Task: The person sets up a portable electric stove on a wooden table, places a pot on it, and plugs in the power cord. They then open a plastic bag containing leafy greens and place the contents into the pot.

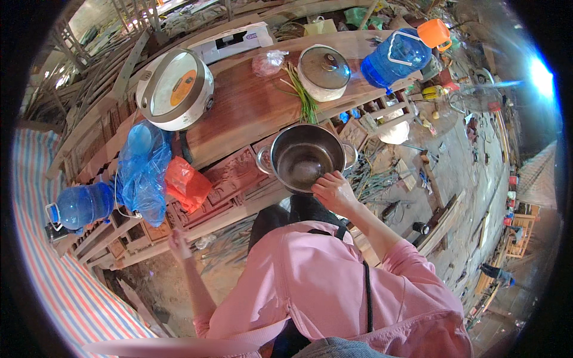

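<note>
A steel pot (pixel 307 158) with two loop handles is in front of me at the near edge of the wooden table, its mouth facing up and its inside dark and wet-looking, with no lid on it. My right hand (pixel 334 192) grips the pot's near rim, its fingers curled over the edge. Away to the left, my left hand (pixel 179 243) hangs low beside the carved table front, below a red plastic bag (pixel 186 184). Motion smears its fingers, and I see nothing in it.
On the table (pixel 239 113) stand a white electric cooker (pixel 176 89), a lidded pot (pixel 324 74), green stalks (pixel 303 98) and a blue water jug (pixel 397 59) with an orange mug (pixel 434 34). Blue bags (pixel 143 173) and another jug (pixel 86 206) are left. Wood scraps litter the floor.
</note>
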The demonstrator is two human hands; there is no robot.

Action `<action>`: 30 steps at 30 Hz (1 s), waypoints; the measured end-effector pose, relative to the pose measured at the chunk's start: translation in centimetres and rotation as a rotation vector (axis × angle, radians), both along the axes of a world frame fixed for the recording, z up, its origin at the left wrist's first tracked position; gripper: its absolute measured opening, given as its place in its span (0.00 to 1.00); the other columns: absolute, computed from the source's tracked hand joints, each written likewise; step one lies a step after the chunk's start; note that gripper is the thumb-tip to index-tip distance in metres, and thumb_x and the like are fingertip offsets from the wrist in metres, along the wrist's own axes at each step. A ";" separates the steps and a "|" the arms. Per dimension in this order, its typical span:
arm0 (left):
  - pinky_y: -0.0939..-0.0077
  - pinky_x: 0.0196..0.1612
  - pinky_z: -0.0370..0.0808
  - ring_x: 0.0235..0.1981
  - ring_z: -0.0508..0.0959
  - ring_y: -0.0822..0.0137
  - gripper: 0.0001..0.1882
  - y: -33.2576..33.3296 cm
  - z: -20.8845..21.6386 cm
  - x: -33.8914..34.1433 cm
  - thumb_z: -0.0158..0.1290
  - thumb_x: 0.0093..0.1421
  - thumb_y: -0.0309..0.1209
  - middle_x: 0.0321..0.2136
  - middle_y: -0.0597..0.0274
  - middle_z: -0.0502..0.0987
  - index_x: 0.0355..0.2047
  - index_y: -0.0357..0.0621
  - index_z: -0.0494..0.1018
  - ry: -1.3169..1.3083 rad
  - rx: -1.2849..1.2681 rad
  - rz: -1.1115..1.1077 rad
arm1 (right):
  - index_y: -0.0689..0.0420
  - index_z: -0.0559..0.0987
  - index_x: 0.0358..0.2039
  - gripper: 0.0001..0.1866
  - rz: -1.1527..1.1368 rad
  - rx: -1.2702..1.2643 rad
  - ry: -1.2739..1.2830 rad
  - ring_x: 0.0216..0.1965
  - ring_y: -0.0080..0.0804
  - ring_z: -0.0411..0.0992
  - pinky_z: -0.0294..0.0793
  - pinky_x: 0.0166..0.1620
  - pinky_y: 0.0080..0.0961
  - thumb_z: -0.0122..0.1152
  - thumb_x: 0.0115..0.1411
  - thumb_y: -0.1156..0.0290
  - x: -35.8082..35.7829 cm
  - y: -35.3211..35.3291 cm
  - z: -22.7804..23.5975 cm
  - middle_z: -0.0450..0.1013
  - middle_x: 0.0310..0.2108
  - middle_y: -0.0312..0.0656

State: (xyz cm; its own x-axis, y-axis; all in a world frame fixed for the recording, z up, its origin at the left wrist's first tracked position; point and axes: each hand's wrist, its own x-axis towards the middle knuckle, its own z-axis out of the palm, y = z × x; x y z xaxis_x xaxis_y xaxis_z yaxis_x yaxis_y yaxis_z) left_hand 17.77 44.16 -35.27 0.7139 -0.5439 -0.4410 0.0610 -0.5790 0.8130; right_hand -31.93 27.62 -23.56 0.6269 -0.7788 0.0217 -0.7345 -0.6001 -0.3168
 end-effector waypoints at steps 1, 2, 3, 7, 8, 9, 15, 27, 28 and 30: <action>0.86 0.25 0.65 0.27 0.72 0.79 0.16 -0.1 -0.3 -2.7 0.55 0.62 0.42 0.29 0.72 0.74 0.46 0.49 0.71 -0.021 -0.007 -0.009 | 0.49 0.74 0.28 0.06 0.035 -0.002 0.017 0.36 0.31 0.70 0.66 0.41 0.31 0.59 0.46 0.69 -0.2 -0.5 -0.4 0.69 0.27 0.32; 0.85 0.27 0.67 0.28 0.73 0.78 0.16 -0.1 -0.6 -5.5 0.55 0.62 0.40 0.31 0.71 0.75 0.47 0.49 0.71 0.017 0.015 -0.017 | 0.48 0.74 0.28 0.06 0.072 0.002 0.037 0.36 0.30 0.70 0.66 0.41 0.31 0.59 0.46 0.69 -0.5 -1.1 -0.8 0.69 0.27 0.32; 0.83 0.29 0.68 0.30 0.73 0.77 0.15 -0.7 -0.7 -8.2 0.55 0.62 0.39 0.33 0.71 0.75 0.47 0.50 0.71 0.046 0.019 -0.034 | 0.48 0.74 0.27 0.06 0.110 -0.017 0.002 0.36 0.30 0.70 0.65 0.41 0.30 0.58 0.46 0.68 -0.6 -1.7 -1.3 0.68 0.27 0.32; 0.79 0.36 0.69 0.36 0.73 0.76 0.19 -5.1 0.9 -17.5 0.54 0.63 0.40 0.38 0.69 0.75 0.51 0.48 0.68 0.224 0.044 -0.222 | 0.46 0.74 0.27 0.06 0.288 -0.044 -0.067 0.35 0.29 0.69 0.65 0.42 0.29 0.57 0.46 0.68 -1.0 -4.5 -3.4 0.68 0.27 0.31; 0.78 0.37 0.69 0.36 0.74 0.75 0.20 -6.4 1.9 -19.4 0.54 0.63 0.41 0.39 0.68 0.76 0.51 0.47 0.68 0.289 0.046 -0.227 | 0.46 0.74 0.27 0.06 0.343 -0.043 -0.073 0.35 0.28 0.69 0.64 0.42 0.28 0.56 0.46 0.68 -0.7 -5.2 -4.0 0.67 0.27 0.30; 0.78 0.37 0.70 0.36 0.75 0.75 0.20 -7.8 2.8 -20.9 0.54 0.63 0.42 0.39 0.67 0.76 0.51 0.47 0.68 0.362 0.079 -0.223 | 0.45 0.74 0.29 0.07 0.390 -0.028 -0.070 0.37 0.28 0.69 0.64 0.42 0.29 0.56 0.46 0.68 -0.2 -5.9 -4.5 0.67 0.27 0.30; 0.79 0.30 0.71 0.32 0.79 0.69 0.21 -12.4 3.8 -24.9 0.53 0.63 0.46 0.36 0.61 0.77 0.50 0.49 0.66 0.570 0.027 -0.106 | 0.43 0.74 0.31 0.07 0.576 -0.145 -0.167 0.39 0.27 0.68 0.63 0.47 0.29 0.56 0.48 0.67 3.7 -9.4 -8.0 0.66 0.29 0.27; 0.72 0.34 0.74 0.37 0.76 0.63 0.16 -10.1 -1.0 -27.8 0.55 0.62 0.37 0.41 0.62 0.72 0.48 0.51 0.65 0.632 -0.081 0.262 | 0.48 0.77 0.43 0.17 0.522 -0.055 -0.354 0.49 0.36 0.67 0.65 0.54 0.38 0.61 0.51 0.62 -1.6 -12.3 -7.8 0.71 0.41 0.36; 0.70 0.35 0.75 0.38 0.76 0.62 0.17 -10.2 -1.1 -28.1 0.55 0.62 0.37 0.44 0.61 0.71 0.48 0.50 0.65 0.638 -0.083 0.277 | 0.49 0.77 0.43 0.18 0.443 -0.054 -0.339 0.49 0.38 0.67 0.65 0.54 0.39 0.61 0.51 0.62 -2.7 -13.5 -7.4 0.72 0.42 0.37; 0.67 0.37 0.76 0.41 0.75 0.58 0.19 -10.5 -1.2 -28.5 0.55 0.61 0.38 0.48 0.59 0.69 0.50 0.48 0.64 0.639 -0.073 0.315 | 0.51 0.77 0.43 0.18 0.294 -0.053 -0.311 0.50 0.41 0.67 0.67 0.52 0.41 0.62 0.52 0.61 -4.5 -16.8 -7.0 0.72 0.44 0.39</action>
State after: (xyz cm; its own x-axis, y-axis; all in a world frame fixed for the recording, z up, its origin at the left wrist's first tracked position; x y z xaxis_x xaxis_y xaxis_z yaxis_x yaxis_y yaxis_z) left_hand -10.71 33.65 -36.48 0.4565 -0.3985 -0.7955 0.6936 -0.4006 0.5987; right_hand -36.46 10.84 -30.54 0.7791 -0.5610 0.2798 -0.4044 -0.7908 -0.4595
